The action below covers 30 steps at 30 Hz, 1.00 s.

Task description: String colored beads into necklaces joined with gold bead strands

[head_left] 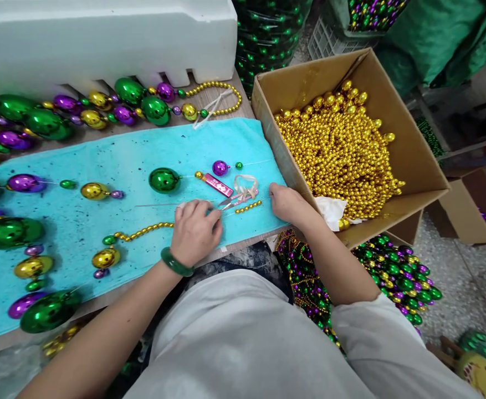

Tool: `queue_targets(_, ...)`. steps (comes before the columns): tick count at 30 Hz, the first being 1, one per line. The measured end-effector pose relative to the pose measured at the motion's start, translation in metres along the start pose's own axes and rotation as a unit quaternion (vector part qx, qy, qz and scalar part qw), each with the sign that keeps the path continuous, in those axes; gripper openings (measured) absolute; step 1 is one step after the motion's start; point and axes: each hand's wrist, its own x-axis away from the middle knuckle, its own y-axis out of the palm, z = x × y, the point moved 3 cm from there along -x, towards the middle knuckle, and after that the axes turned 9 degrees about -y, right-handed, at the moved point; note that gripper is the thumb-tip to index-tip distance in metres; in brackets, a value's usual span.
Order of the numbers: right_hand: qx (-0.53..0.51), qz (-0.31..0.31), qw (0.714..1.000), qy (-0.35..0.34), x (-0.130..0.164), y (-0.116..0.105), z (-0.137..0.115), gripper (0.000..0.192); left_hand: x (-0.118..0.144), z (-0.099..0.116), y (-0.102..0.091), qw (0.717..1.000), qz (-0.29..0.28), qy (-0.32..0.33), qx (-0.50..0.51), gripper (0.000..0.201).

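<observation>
Left hand: palm down on the turquoise cloth, fingers curled together, fingertips pinching a short gold bead strand at its right end. One green bracelet sits on this wrist. Just beyond the fingertips lies one pair of scissors, touching the cloth.

Right hand: resting at the cloth's right edge, fingers bent together; whether it pinches anything cannot be told. A second, shorter gold bead piece lies between the two hands.

On the cloth ahead: one large green ball, one purple ball, one pink tag. One open cardboard box, right of the tabletop, holds a heap of gold bead strands. One white foam block stands at the far edge.
</observation>
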Motion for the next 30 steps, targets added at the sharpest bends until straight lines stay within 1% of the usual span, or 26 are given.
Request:
queue_targets(2,-0.003,-0.003,1.0,0.002,0.0,0.0,0.0,0.028,0.0,0.003,-0.002,1.0,0.003,0.002,-0.005,0.02)
queue_targets(4,-0.006,-0.002,1.0,0.001,0.0,0.0,0.0,0.027,-0.003,0.01,0.0,1.0,0.007,0.009,0.006,0.022)
queue_targets(7,-0.011,0.0,1.0,-0.002,-0.001,0.001,0.001,0.026,-0.01,0.023,0.007,0.999,0.003,0.025,0.031,0.025)
queue_targets(10,-0.013,0.005,1.0,-0.005,-0.002,0.003,0.002,0.026,-0.016,0.033,0.014,0.999,-0.002,0.034,0.038,0.023)
queue_targets(13,-0.013,0.009,1.0,-0.004,-0.004,0.005,0.004,0.026,-0.018,0.034,0.014,0.999,-0.007,0.025,0.028,0.022)
queue_targets(16,-0.014,0.009,1.0,-0.007,-0.004,0.006,0.004,0.027,-0.017,0.03,0.008,1.0,-0.006,0.006,-0.001,0.022)
queue_targets(19,-0.013,0.005,1.0,-0.005,-0.004,0.005,0.003,0.027,-0.019,0.033,0.005,1.0,0.001,0.015,-0.008,0.024)
queue_targets(24,-0.007,0.012,1.0,-0.011,-0.003,0.005,0.003,0.025,-0.028,0.049,0.015,0.998,0.006,0.051,0.019,0.028)
queue_targets(27,-0.008,0.012,1.0,-0.011,-0.002,0.004,0.002,0.025,-0.033,0.055,0.021,0.999,0.008,0.048,0.014,0.026)
queue_targets(30,-0.014,0.009,1.0,-0.01,-0.001,0.002,0.001,0.025,-0.033,0.054,0.02,1.0,0.008,0.03,0.0,0.023)
